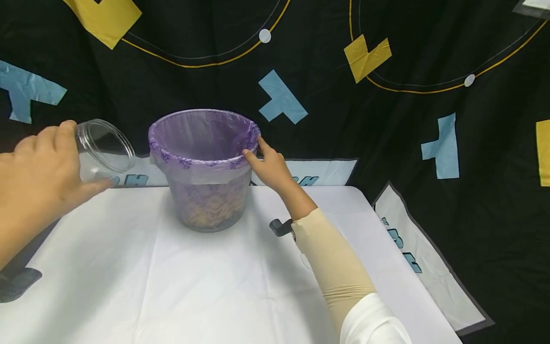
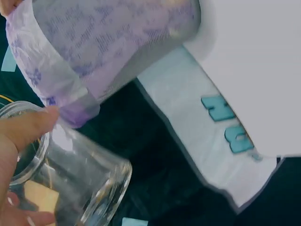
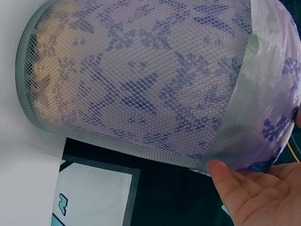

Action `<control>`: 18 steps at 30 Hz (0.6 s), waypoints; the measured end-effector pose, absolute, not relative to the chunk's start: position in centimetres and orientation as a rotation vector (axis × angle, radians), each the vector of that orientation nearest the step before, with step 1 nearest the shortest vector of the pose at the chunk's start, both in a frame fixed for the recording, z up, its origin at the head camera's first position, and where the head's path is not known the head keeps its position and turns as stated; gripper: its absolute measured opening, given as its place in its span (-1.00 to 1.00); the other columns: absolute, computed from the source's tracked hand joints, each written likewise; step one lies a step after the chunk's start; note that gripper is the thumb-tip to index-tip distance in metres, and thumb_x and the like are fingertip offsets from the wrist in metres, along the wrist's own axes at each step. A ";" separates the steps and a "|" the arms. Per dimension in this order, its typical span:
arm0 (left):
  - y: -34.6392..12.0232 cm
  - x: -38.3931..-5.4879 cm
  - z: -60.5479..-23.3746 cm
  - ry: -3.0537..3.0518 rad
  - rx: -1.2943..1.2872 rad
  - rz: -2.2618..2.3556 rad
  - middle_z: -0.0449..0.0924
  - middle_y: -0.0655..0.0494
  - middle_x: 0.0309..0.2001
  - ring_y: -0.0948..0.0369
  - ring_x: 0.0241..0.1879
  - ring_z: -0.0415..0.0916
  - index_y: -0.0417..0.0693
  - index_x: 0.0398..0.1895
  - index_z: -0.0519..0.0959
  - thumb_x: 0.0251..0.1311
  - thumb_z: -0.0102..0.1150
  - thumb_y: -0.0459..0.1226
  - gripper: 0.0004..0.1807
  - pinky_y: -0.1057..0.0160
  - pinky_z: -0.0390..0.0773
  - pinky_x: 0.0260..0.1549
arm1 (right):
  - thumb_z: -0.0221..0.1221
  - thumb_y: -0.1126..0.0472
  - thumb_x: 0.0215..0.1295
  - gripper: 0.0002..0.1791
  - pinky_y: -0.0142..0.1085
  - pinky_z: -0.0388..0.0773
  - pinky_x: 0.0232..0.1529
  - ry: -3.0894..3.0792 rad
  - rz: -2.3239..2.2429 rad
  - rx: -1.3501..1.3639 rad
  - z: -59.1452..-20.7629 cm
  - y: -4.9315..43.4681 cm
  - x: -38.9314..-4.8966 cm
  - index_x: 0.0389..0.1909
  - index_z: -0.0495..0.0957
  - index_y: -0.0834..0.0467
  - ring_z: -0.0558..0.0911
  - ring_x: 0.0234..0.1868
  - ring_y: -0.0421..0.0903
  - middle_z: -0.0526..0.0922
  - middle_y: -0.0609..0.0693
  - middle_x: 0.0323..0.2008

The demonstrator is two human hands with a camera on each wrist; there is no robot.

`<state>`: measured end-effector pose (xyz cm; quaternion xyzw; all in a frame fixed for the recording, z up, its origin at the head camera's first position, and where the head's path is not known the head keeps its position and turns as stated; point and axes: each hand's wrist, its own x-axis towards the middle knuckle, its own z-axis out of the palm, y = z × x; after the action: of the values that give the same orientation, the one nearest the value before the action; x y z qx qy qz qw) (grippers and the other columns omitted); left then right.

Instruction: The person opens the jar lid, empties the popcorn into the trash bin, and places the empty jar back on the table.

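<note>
A mesh wastebasket (image 1: 208,200) stands upright on the white table, lined with a purple-patterned plastic bag (image 1: 193,165) folded over its rim. Tan bits show through its lower part; what they are is unclear. My right hand (image 1: 271,167) grips the basket's right rim, thumb outside; the right wrist view shows that thumb (image 3: 221,174) against the folded bag. To the left of the basket, my left hand (image 1: 47,177) holds a clear jar (image 1: 107,160) tilted, its open mouth toward the basket. Nothing shows inside the jar (image 2: 89,165) in the left wrist view.
The white table (image 1: 206,286) runs under both arms. Behind it hangs a black cloth (image 1: 318,134) with blue and yellow tape pieces and a white lettered border. A dark grey curved piece (image 1: 281,227) sits beside the right wrist.
</note>
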<state>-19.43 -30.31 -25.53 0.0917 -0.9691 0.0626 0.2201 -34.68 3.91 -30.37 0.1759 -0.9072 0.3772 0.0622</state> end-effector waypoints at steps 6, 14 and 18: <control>-29.7 -18.8 -28.3 -2.817 0.319 -0.153 0.12 -0.51 0.10 -0.40 -0.17 0.24 -0.27 0.36 -0.33 -0.71 0.27 0.46 0.62 -0.40 0.37 -0.38 | -0.20 -0.49 0.07 -0.07 -0.05 0.22 0.25 -2.747 1.195 0.578 -30.6 4.5 -34.4 0.41 -0.19 -0.15 0.16 0.34 -0.11 0.10 -0.16 0.36; -26.9 -17.3 -33.1 -2.875 0.287 -0.453 0.24 -0.56 0.02 -0.39 -0.32 0.35 -0.19 0.38 -0.36 -0.76 0.11 0.56 0.64 -0.20 0.40 -0.72 | -0.26 -0.54 0.03 -0.06 -0.09 0.42 0.10 -2.751 1.173 0.485 -31.5 6.3 -34.1 0.39 -0.24 -0.22 0.41 0.18 -0.10 0.21 -0.06 0.32; -24.8 -16.5 -35.1 -2.878 0.198 -0.615 0.23 -0.52 0.07 -0.39 -0.23 0.37 -0.13 0.38 -0.35 -0.65 0.13 0.53 0.57 -0.24 0.44 -0.65 | -0.27 -0.56 0.01 -0.07 -0.11 0.45 0.08 -2.765 1.159 0.453 -31.7 7.2 -34.1 0.38 -0.25 -0.27 0.43 0.16 -0.10 0.20 -0.09 0.32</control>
<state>-16.54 -24.81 -35.13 0.0669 -0.9712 -0.2076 0.0960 -34.11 7.22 -31.66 0.1492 -0.9105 0.3817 0.0546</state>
